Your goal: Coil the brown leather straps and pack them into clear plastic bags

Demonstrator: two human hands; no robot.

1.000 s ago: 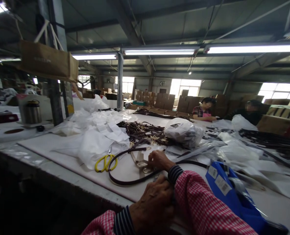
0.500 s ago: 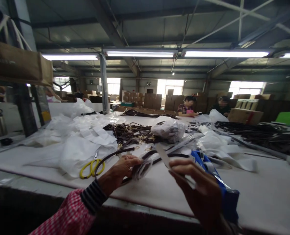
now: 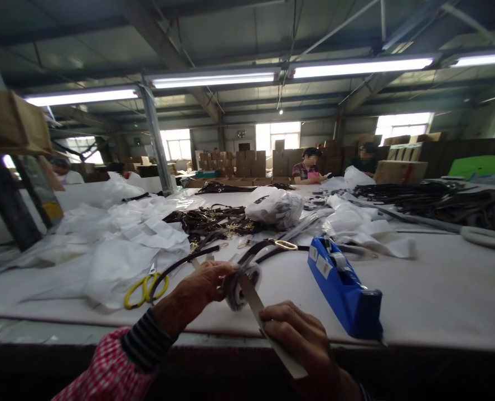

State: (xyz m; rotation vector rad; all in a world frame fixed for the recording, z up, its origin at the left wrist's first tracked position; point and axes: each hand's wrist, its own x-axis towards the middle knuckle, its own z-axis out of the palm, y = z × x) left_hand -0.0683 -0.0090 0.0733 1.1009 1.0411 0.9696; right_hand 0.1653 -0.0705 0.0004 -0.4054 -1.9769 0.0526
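My left hand [image 3: 201, 284] is closed around the end of a dark strap [image 3: 256, 253], where a wrapped lump [image 3: 239, 287] of clear film or tape covers its fitting. My right hand [image 3: 301, 340] pinches a pale flat strip [image 3: 272, 334] that runs up to that lump. Both hands hover over the near edge of the white table [image 3: 440, 301]. A gold ring [image 3: 286, 244] on the strap lies on the table just beyond. Yellow-handled scissors [image 3: 145, 287] lie to the left of my left hand.
A blue tape dispenser [image 3: 343, 289] stands right of my hands. White plastic bags [image 3: 117, 245] pile at the left, a heap of dark straps [image 3: 214, 218] and a filled bag [image 3: 275, 207] lie behind. Two people sit at the far end, before stacked cartons.
The camera swung right. My hands uncrossed and rose off the table with the strap end; the right hand drew the pale strip down toward me.
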